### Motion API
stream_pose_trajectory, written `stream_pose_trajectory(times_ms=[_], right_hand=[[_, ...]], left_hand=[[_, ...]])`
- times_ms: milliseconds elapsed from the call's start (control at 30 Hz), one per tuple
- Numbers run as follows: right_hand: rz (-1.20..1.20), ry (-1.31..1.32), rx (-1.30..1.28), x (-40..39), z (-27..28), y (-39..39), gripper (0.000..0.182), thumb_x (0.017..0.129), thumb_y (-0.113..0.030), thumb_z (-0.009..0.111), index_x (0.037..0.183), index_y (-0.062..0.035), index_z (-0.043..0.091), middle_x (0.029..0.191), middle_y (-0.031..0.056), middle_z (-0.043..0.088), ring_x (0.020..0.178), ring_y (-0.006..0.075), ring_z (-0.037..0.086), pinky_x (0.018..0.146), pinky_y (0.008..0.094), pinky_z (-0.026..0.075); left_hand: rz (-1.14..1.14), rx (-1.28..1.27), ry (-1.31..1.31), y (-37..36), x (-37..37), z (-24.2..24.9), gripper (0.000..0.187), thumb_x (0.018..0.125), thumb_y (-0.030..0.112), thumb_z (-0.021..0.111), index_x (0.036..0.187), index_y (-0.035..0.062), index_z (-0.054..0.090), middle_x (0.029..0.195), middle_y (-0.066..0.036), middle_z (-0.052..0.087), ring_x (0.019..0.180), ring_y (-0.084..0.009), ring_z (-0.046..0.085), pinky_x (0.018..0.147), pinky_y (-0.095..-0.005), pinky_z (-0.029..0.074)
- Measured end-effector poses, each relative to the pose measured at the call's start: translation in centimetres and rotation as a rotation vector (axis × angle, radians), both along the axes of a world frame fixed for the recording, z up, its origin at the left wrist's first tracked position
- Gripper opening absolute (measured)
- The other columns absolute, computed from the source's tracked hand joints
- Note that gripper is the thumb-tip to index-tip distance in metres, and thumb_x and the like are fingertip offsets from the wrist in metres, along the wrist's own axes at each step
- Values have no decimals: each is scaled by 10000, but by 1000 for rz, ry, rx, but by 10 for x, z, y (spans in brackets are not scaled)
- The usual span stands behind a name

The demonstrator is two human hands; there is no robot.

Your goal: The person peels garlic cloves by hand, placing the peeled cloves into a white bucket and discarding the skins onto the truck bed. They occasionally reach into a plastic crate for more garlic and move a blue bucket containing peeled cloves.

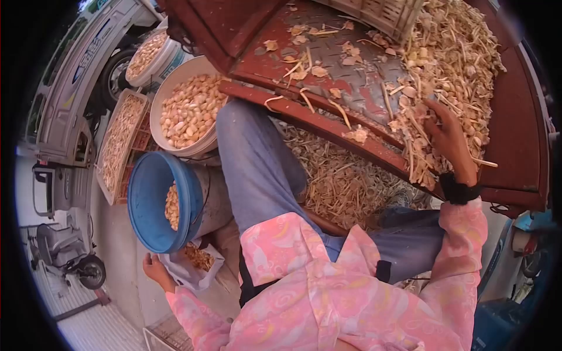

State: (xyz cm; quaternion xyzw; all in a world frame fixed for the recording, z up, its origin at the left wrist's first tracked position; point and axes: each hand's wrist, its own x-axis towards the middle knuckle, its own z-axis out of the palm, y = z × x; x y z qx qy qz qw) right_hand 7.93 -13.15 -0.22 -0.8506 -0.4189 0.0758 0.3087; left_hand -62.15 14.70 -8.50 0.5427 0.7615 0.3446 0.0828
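Note:
My right hand (446, 133) reaches into a heap of garlic cloves, dry stalks and skins (453, 70) on a red metal truck bed (357, 79). Its fingers are bent and apart at the near edge of the heap, with nothing seen held in them. Low on the left, my left hand (157, 271) hangs just below the blue bucket (140, 202), its fingers loosely apart and nothing visible in them. Some peeled-looking cloves (172, 206) lie inside that bucket. A white bag (199, 264) with brownish bits in it is beside my left hand.
A white bucket full of garlic cloves (187, 111) stands behind the blue one, with another full bucket (147, 55) farther back. A crate of garlic scraps (120, 140) is at the left. Stalk litter (345, 181) lies below the bed. A scooter (67, 257) and a vehicle (76, 76) stand beyond.

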Motion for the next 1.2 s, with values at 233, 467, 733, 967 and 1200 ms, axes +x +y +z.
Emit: stream_pose_trajectory(times_ms=[233,467,733,967,1200], right_hand=[[-72,-382,21,1,13,-21,286,749,-26,606,1032,-52,569,1006,155,566,908,349,567,731,409,463],[-168,-265,114,8,12,-22,172,777,-43,574,947,-60,600,844,158,584,827,357,588,713,432,469],[-88,-223,-69,13,8,-24,195,762,-61,592,956,-63,610,845,167,602,823,346,598,714,434,469],[-93,-174,-72,-3,15,-14,276,773,-75,628,1047,-68,591,875,157,569,815,348,579,686,418,463],[192,259,412,-20,32,11,222,841,-125,605,1021,-10,545,844,148,551,714,335,560,617,365,469]], left_hand=[[-929,114,-491,22,322,127,198,911,92,536,1073,-5,594,980,-56,628,827,-90,554,770,-217,437],[-1942,192,-278,-118,609,104,186,799,24,602,984,19,623,943,-136,588,847,-288,590,727,-352,469],[-1875,5,191,-138,646,86,154,749,108,664,867,25,609,879,-173,563,840,-363,581,728,-432,465],[-1799,-452,-458,-97,605,76,150,780,10,635,925,-22,611,859,-105,641,752,-174,618,670,-287,496],[-1429,-1047,-1397,-118,579,87,196,896,70,567,1070,-19,551,939,-66,620,742,-84,589,683,-234,521]])
